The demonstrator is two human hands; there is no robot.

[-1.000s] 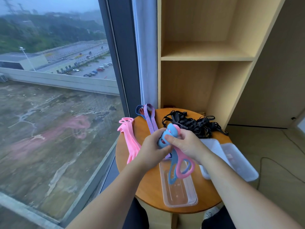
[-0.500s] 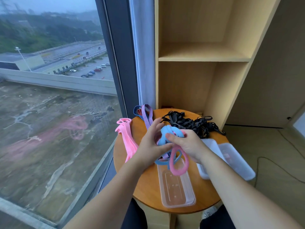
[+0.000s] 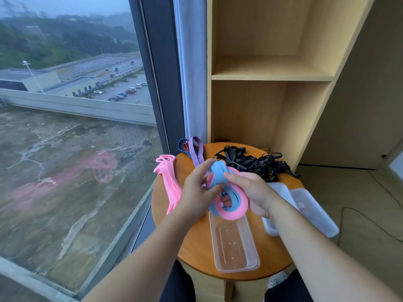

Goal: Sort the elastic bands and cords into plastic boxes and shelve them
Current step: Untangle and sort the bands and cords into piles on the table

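- The round wooden table (image 3: 196, 253) is small. Its left rim stands close to the window (image 3: 76, 138), and its far rim reaches the foot of the wooden shelf unit (image 3: 270, 77).
- The two shelf compartments face the table with open fronts, and the lower one begins just behind the far rim.
- The left hand (image 3: 197, 188) and the right hand (image 3: 255, 192) hold one blue and pink band bundle (image 3: 221, 177) above the middle of the table, over the far end of a clear plastic box (image 3: 235, 251).
- The fingers of the left hand are curled round the folded blue part, and its thumb pinches it from the near side.
- The right thumb presses on the top of the bundle. The other right fingers are curled under the hanging loops.
- Flat pink bands (image 3: 169, 186) lie over the left rim and partly hang off it.
- A striped purple band (image 3: 196, 151) lies at the far left rim, and a heap of black cords (image 3: 257, 164) covers the far right part.
- More clear boxes (image 3: 316, 214) lie at the right and stick out past the rim.
- A thin cable (image 3: 370, 216) runs on the floor at the right.
- The right forearm hides the near corner of these boxes, so I cannot tell how many they are.
- The tips of the right fingers are mostly covered by the loops.
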